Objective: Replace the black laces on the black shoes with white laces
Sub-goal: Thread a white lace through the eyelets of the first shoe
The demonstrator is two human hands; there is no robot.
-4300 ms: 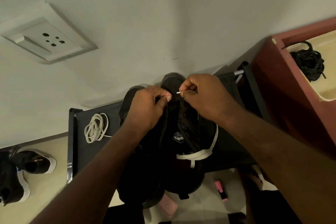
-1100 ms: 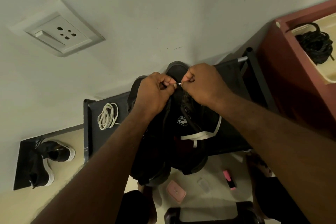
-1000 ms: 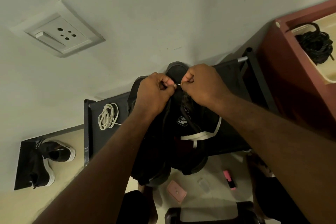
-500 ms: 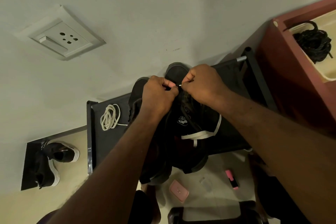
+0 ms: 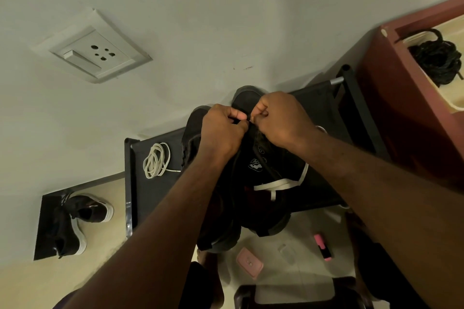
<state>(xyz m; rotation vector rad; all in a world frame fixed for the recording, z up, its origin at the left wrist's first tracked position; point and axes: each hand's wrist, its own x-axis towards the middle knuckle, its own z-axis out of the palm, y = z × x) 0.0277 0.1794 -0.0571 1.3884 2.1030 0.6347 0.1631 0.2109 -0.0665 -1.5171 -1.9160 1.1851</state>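
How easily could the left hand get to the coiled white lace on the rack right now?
Probably yes: the coiled white lace lies alone on the rack left of the left hand, nothing between them. That hand grips the black shoe, though, and must let go first.

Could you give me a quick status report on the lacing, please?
Left hand grips black shoe near toe; right hand pinches white lace tip there. Lace trails slack across shoe. Nothing blocking; spare white lace coiled on rack.

Left hand [image 5: 221, 130] and right hand [image 5: 278, 118] meet, fingers curled in pinches.
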